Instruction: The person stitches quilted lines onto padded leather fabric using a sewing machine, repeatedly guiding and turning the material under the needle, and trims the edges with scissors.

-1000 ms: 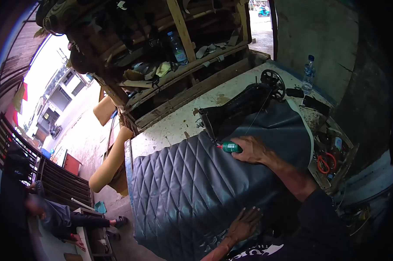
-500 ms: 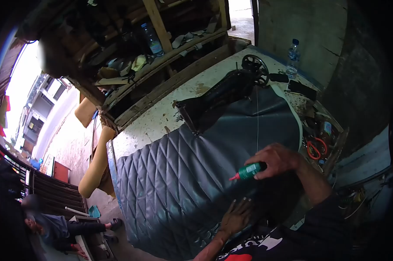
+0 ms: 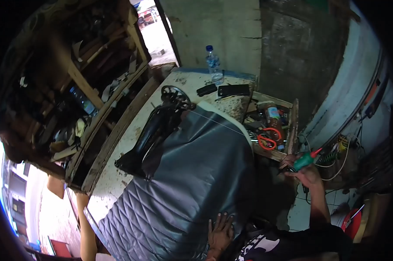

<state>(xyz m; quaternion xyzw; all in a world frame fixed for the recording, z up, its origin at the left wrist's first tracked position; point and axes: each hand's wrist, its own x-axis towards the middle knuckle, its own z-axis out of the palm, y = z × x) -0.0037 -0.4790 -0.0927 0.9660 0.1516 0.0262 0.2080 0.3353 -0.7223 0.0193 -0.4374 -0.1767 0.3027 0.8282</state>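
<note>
My right hand is off the table's right side, its fingers wrapped round a small green bottle with a red nozzle that points up and to the right. With fingers spread, my left hand lies flat on a sheet of dark grey upholstery leather. Diamond stitching covers the sheet's near left part; the rest is plain. A black sewing machine stands over the sheet's left edge, and a pale thread runs from near its handwheel across the sheet to the right.
An open wooden drawer at the table's right holds orange-handled scissors and a brown bottle. A water bottle, a black phone and a small black case sit at the back. Cluttered wooden shelves stand left.
My right hand has carried the green bottle from above the sheet to beyond the table's right side, and the nozzle has swung rightward. My left hand stays on the sheet. The view has turned right.
</note>
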